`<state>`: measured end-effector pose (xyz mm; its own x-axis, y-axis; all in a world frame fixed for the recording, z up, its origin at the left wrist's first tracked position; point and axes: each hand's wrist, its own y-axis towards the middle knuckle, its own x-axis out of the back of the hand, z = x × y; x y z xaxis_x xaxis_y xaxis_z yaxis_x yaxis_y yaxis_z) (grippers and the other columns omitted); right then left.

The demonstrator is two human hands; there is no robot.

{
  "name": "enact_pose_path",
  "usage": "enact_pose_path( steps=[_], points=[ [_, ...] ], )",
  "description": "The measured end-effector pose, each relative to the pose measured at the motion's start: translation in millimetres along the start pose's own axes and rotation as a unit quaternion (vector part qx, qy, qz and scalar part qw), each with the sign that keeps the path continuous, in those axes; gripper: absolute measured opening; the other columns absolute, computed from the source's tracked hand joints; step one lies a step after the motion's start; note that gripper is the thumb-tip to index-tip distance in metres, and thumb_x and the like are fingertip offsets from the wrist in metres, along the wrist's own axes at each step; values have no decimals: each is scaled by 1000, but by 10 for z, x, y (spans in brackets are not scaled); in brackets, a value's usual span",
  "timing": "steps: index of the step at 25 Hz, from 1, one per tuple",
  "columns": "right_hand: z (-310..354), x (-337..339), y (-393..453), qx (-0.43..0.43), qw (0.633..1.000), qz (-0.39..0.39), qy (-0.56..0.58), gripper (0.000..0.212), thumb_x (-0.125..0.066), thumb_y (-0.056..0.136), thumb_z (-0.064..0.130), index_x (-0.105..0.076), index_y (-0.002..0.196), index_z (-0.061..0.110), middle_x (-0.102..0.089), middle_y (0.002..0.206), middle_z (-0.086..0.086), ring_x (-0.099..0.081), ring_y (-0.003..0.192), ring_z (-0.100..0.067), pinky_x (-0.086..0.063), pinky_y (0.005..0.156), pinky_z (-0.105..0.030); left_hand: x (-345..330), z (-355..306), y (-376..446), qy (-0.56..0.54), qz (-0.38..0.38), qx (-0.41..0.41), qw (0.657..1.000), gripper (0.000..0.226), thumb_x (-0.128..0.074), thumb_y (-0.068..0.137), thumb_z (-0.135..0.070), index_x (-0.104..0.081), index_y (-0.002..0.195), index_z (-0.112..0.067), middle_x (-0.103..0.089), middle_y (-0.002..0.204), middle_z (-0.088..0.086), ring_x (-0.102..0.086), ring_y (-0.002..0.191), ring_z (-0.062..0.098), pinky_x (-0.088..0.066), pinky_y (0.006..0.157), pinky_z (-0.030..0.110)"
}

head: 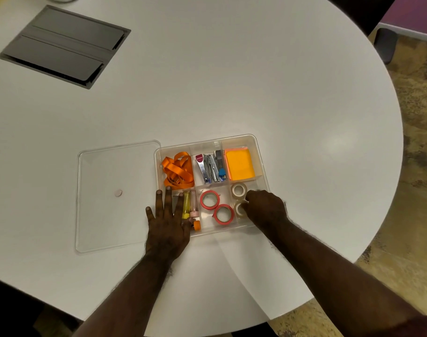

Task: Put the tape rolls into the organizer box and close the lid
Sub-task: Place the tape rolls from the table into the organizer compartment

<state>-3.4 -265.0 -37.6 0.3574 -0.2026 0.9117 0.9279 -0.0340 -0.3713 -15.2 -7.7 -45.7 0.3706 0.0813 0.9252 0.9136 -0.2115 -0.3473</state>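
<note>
The box [261, 164] sits open on the table [256, 81], and by the look of it the loading is almost done; two red rolls [209, 199] lie flat in its near middle compartment, and two clear rolls sit in its near right compartment, one [239, 190] at the far end of that compartment, the other [239, 210] nearer the person and partly hidden; no roll shows on the table outside the box. The lid [105, 215] is off and lies flat just left of the box, its right edge close to the box's left wall; closing it is the step that remains.

The right hand [266, 207] reaches into the box's near right compartment with fingers curled down over the nearer clear roll; the fingertips touch it, but whether they pinch it or are letting it go cannot be told, since the hand hides the contact. The left hand [167, 224] lies flat and open, fingers spread, across the box's near left corner and the table beside it; it grasps nothing and seems to steady the box.
</note>
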Motion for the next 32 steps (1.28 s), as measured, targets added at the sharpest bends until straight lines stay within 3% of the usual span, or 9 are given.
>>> enact_pose_path(
  steps=[3,5,8,13,18,22,27,32],
  points=[
    [-106,31,70,-57,998,18,36,14,-56,92,19,-68,90,11,-72,89,-6,-70,85,-27,-49,66,-30,-20,13,8,0,1,2,1000,85,13,82,-66,-5,152,-22,7,162,14,11,148,37,-11,116,67],
    [-163,56,100,-92,991,64,68,14,-56,89,15,-69,88,11,-71,85,-5,-71,82,-27,-56,70,-31,-24,17,2,-1,-1,2,1000,84,12,82,-65,-6,152,-22,6,162,14,10,148,37,-10,116,67],
    [-146,40,91,-81,988,99,81,18,-60,87,15,-71,101,12,-73,101,-6,-70,91,-25,-59,82,-38,-20,8,5,-5,-1,2,1000,77,-2,87,-62,-10,152,-21,3,162,15,6,148,38,-13,114,69],
    [-158,12,25,-55,994,68,62,21,-58,90,16,-70,107,12,-72,110,-7,-67,100,-26,-57,86,-39,-69,44,15,5,-3,2,1000,77,1,86,-63,-7,152,-22,5,161,14,7,148,38,-10,115,67],
    [-17,263,28,-48,996,-15,77,28,-55,94,29,-67,118,23,-72,116,0,-68,102,-22,-54,85,-34,-48,69,-7,-12,-11,-6,1000,72,-15,89,-58,-5,151,-23,3,162,13,6,148,37,-11,115,67],
    [301,463,73,2,993,-56,107,28,-54,94,27,-65,119,22,-70,118,-2,-67,102,-23,-53,84,-33,54,200,-55,-68,-45,-1,997,66,-25,94,-51,-3,151,-26,6,163,8,10,149,30,-9,118,61],
    [1022,511,122,120,974,-81,172,31,-59,91,17,-62,121,15,-64,125,-7,-57,116,-23,-48,95,-32,228,737,-183,-130,-109,110,979,68,-32,92,-44,-15,152,-20,-8,164,8,1,150,28,-12,117,62],
    [1752,231,-69,231,953,-6,194,42,-49,95,12,-50,137,8,-47,147,-13,-37,140,-25,-24,116,-29,282,1247,-346,-127,-99,228,960,66,-34,86,-42,-29,143,-10,-29,154,21,-24,142,41,-22,106,73]
  ],
)
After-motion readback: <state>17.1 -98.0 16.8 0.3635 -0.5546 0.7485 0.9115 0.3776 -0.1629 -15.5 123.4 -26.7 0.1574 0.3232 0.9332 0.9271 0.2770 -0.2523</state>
